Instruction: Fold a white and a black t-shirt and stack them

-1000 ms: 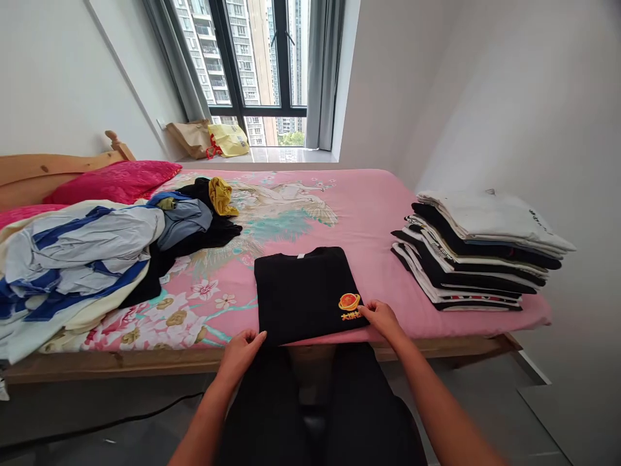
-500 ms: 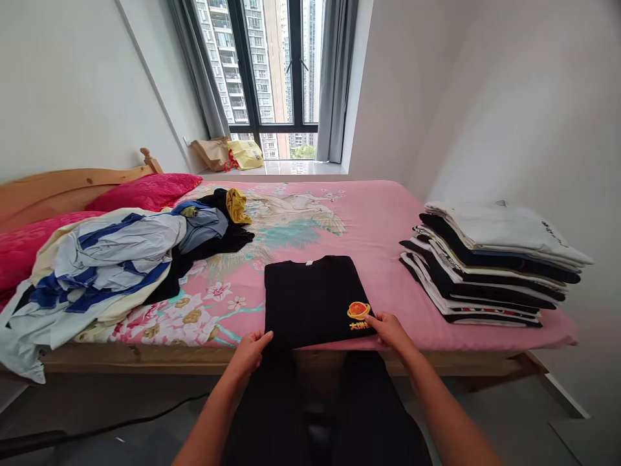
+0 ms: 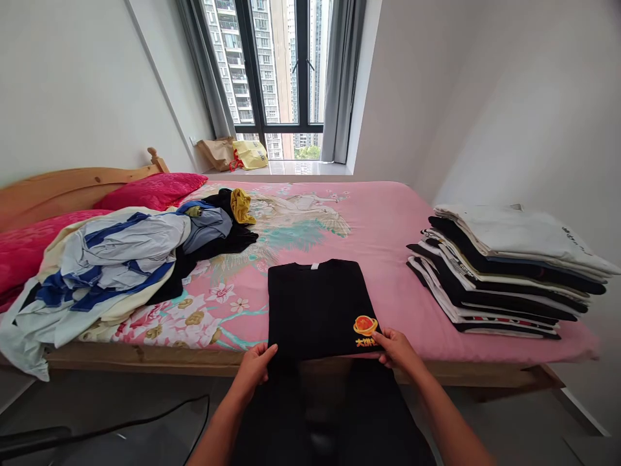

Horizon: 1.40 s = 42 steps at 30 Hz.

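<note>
A folded black T-shirt (image 3: pixel 313 307) lies at the front edge of the bed, its neck label facing the window. An orange planet-like print with yellow characters shows at its lower right. My left hand (image 3: pixel 255 369) pinches the shirt's near left corner, thumb on top. At the near right corner, my right hand (image 3: pixel 395 349) grips the cloth beside the print, its thumb above and fingers underneath. The shirt's near edge hangs slightly over the bed's edge.
To the right stands a tall stack of folded shirts (image 3: pixel 499 278). On the left lies a heap of loose clothes (image 3: pixel 121 259) by red pillows (image 3: pixel 150 191). Paper and yellow bags (image 3: pixel 250 155) sit on the windowsill. A black cable (image 3: pixel 145 421) runs across the floor.
Both hands keep hold of the shirt's near corners; its near edge has come slightly closer to me. The whole view has shifted a little.
</note>
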Tool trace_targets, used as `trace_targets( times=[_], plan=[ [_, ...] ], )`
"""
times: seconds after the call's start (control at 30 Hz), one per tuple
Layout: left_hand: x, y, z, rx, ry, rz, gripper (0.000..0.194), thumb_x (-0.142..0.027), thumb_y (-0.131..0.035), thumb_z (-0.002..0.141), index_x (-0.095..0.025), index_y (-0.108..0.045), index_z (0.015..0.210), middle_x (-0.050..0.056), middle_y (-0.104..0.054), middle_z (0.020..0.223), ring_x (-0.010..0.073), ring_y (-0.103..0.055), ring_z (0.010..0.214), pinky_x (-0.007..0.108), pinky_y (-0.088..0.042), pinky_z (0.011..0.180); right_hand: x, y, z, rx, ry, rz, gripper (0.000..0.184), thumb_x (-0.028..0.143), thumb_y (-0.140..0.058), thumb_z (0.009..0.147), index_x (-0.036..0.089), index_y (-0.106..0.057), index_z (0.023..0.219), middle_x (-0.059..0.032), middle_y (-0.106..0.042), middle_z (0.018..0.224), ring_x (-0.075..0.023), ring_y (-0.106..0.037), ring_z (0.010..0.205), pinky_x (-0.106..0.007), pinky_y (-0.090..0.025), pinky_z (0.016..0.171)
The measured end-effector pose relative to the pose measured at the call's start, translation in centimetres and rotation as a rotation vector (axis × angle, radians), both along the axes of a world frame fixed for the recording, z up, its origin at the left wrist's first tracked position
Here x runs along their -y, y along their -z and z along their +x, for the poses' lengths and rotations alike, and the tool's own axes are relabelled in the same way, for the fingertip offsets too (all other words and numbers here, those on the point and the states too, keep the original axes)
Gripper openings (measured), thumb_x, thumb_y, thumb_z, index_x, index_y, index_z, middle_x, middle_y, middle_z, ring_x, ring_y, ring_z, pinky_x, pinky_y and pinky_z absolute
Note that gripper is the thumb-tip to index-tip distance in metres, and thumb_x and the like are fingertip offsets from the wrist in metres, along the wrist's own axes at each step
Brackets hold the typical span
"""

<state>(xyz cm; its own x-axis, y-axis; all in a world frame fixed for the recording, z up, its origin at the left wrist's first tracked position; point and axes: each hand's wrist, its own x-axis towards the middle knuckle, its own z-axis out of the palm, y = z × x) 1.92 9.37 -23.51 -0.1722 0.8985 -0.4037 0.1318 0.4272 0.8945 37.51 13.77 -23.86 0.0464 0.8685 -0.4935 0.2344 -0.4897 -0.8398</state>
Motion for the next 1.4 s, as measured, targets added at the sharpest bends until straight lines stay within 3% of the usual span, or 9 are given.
trace_targets(
  times=[0.17, 0.27, 0.43, 0.6, 0.77, 0.87, 1.07, 1.23, 1.4],
  plan=[
    [0.2, 0.0, -0.3, -0.015, 0.039, 0.019, 0.048, -0.065, -0.058, 0.064, -0.020, -0.041, 0.067, -0.010, -0.029, 0.033, 0.0066, -0.029, 0.029, 0.019, -0.012, 0.035, 0.5, -0.9, -0.1, -0.031, 0.032, 0.038, 0.026, 0.042, -0.061, 0.075, 0.018, -0.050, 0.074, 0.0034, -0.059, 0.055, -0.0078, -0.052, 0.036, -0.015, -0.031, 0.030],
    [0.5, -0.3, -0.3, -0.015, 0.054, -0.015, 0.052, -0.067, -0.059, 0.062, -0.021, -0.036, 0.063, -0.010, -0.030, 0.033, 0.0063, -0.028, 0.029, 0.019, -0.013, 0.035, 0.8, -1.1, -0.1, -0.048, 0.042, 0.004, 0.026, 0.042, -0.060, 0.076, 0.018, -0.051, 0.074, 0.0032, -0.059, 0.055, -0.0067, -0.050, 0.035, -0.014, -0.030, 0.030],
    [0.8, -1.1, 0.1, -0.033, 0.008, -0.013, 0.051, -0.067, -0.060, 0.060, -0.019, -0.045, 0.069, -0.011, -0.029, 0.037, 0.0057, -0.027, 0.032, 0.019, -0.015, 0.036, 0.7, -0.9, -0.2, -0.061, 0.059, 0.011, 0.028, 0.044, -0.060, 0.077, 0.017, -0.053, 0.078, 0.0011, -0.062, 0.061, -0.0054, -0.049, 0.035, -0.014, -0.030, 0.030],
    [0.9, -0.8, 0.3, 0.029, -0.011, -0.023, 0.055, -0.067, -0.065, 0.054, -0.020, -0.037, 0.064, -0.012, -0.024, 0.042, 0.0036, -0.021, 0.033, 0.019, -0.013, 0.035, 1.1, -0.9, -0.2, -0.060, 0.030, -0.032, 0.025, 0.042, -0.058, 0.078, 0.017, -0.052, 0.080, -0.0016, -0.066, 0.068, -0.0066, -0.052, 0.037, -0.015, -0.034, 0.032],
    [0.1, -0.5, -0.2, 0.054, 0.002, -0.042, 0.050, -0.067, -0.058, 0.065, -0.020, -0.039, 0.068, -0.012, -0.022, 0.037, 0.0046, -0.020, 0.030, 0.021, -0.007, 0.036, 0.9, -0.4, 0.0, -0.056, 0.027, -0.027, 0.028, 0.045, -0.059, 0.076, 0.017, -0.055, 0.080, -0.0002, -0.064, 0.060, -0.0068, -0.049, 0.034, -0.016, -0.029, 0.030],
    [-0.8, -1.0, -0.8, 0.186, 0.023, -0.062, 0.048, -0.064, -0.059, 0.066, -0.019, -0.041, 0.072, -0.012, -0.025, 0.042, 0.0028, -0.017, 0.031, 0.020, -0.006, 0.037, 0.6, 0.1, 0.2, -0.079, 0.031, -0.009, 0.027, 0.045, -0.060, 0.075, 0.019, -0.058, 0.077, -0.0001, -0.062, 0.056, -0.0108, -0.053, 0.039, -0.018, -0.033, 0.032],
    [-5.2, -2.8, -2.1, 0.440, 0.044, -0.158, 0.043, -0.055, -0.061, 0.070, -0.017, -0.041, 0.069, -0.010, -0.037, 0.051, -0.0004, -0.018, 0.031, 0.017, -0.009, 0.035, -2.4, -0.8, 0.1, -0.190, 0.017, -0.044, 0.032, 0.051, -0.060, 0.074, 0.020, -0.057, 0.070, -0.0019, -0.063, 0.059, -0.0179, -0.062, 0.055, -0.025, -0.045, 0.043],
    [-11.4, -3.1, -3.5, 0.587, 0.050, -0.192, 0.034, -0.049, -0.057, 0.075, -0.018, -0.043, 0.072, -0.011, -0.032, 0.046, 0.0013, -0.020, 0.029, 0.015, -0.011, 0.033, -8.3, -2.3, -0.5, -0.228, -0.014, 0.065, 0.036, 0.052, -0.061, 0.075, 0.017, -0.059, 0.068, -0.0032, -0.067, 0.064, -0.0176, -0.064, 0.063, -0.026, -0.051, 0.056],
    [-16.3, -2.7, -4.2, 0.644, -0.003, -0.118, 0.028, -0.045, -0.050, 0.082, -0.018, -0.045, 0.078, -0.010, -0.034, 0.048, 0.0016, -0.023, 0.029, 0.014, -0.014, 0.031, -13.5, -1.8, -0.7, -0.330, 0.058, 0.075, 0.031, 0.044, -0.068, 0.074, 0.014, -0.064, 0.081, -0.0064, -0.071, 0.078, -0.0169, -0.066, 0.069, -0.025, -0.053, 0.064]
  ],
)
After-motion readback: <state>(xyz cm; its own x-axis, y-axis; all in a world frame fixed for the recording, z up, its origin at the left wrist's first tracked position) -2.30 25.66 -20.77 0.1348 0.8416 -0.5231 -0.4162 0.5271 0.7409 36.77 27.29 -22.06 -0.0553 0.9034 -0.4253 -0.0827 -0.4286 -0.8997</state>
